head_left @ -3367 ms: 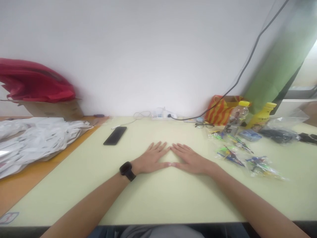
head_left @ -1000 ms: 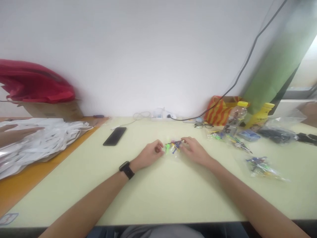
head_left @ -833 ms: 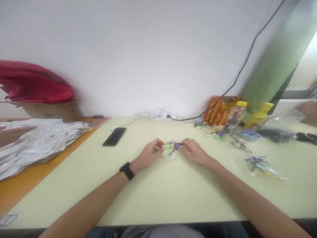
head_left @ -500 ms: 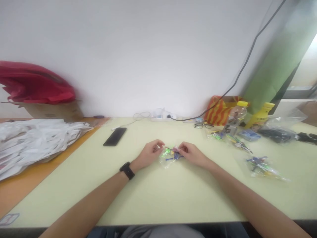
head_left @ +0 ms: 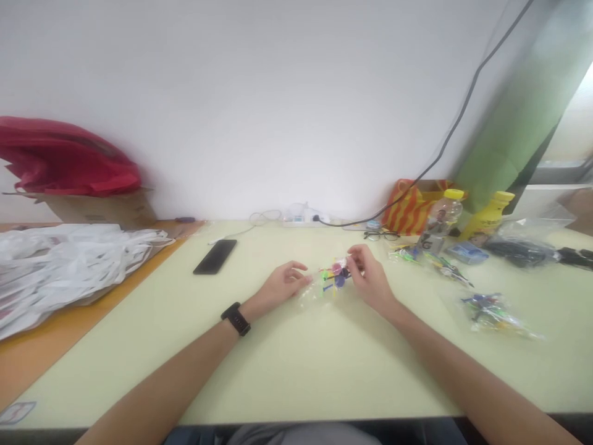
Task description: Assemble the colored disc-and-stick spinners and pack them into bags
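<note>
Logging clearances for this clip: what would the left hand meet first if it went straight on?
Probably the clear bag of colourful pieces, ahead of the left hand, then the right hand; depth is uncertain.

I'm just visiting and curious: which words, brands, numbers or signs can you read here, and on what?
"G": on the clear bottle.
Yellow bottle: lettering too blurred to read.
Table sticker: mark too blurred to read.
Blue pack: any print too small to read.
Held packet: no readable text.

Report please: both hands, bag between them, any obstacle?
Right hand holding plastic bag. Left hand loosely open beside it. No obstacle visible; phone farther left.
</note>
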The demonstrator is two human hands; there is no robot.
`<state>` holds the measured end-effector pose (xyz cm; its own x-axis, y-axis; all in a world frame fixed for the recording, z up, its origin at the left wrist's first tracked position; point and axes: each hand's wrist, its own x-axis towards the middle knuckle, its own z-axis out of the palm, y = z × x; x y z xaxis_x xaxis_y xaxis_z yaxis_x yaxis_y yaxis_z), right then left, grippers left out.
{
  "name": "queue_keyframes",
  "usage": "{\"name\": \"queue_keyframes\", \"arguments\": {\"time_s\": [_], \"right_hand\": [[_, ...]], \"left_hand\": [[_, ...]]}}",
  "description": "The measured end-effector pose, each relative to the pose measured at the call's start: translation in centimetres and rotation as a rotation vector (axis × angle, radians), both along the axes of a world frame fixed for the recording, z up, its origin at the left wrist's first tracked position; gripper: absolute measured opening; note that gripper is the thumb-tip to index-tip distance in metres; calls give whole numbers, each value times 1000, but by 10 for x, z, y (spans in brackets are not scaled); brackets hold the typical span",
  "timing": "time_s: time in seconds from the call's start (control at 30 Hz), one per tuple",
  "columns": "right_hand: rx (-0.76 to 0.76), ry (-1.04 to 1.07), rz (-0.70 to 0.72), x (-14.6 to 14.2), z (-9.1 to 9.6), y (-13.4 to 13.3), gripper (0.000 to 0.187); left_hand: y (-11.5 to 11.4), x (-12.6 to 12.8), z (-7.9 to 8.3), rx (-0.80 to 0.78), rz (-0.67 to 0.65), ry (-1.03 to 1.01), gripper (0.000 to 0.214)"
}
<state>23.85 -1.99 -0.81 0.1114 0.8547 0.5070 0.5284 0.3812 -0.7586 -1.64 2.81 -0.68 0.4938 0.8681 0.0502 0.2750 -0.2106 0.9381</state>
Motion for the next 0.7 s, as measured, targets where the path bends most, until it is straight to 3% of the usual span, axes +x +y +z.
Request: {"name": "queue_keyframes", "arguments": {"time_s": [0.17,0.43,0.6,0.7], "right_hand": [[193,119,-104,-5,14,-9,21],[348,297,-290,9,19,-4,14],[447,485,-371,33,20,9,10],[367,533,-372,46,18,17,6]], "left_hand": [[-3,-2,-2,272,-3,196,48],[-14,-4,8,417,-160,322,54],[-12,-1,4,483,-181,268,34],[-10,-1,2,450,-178,273,31]]}}
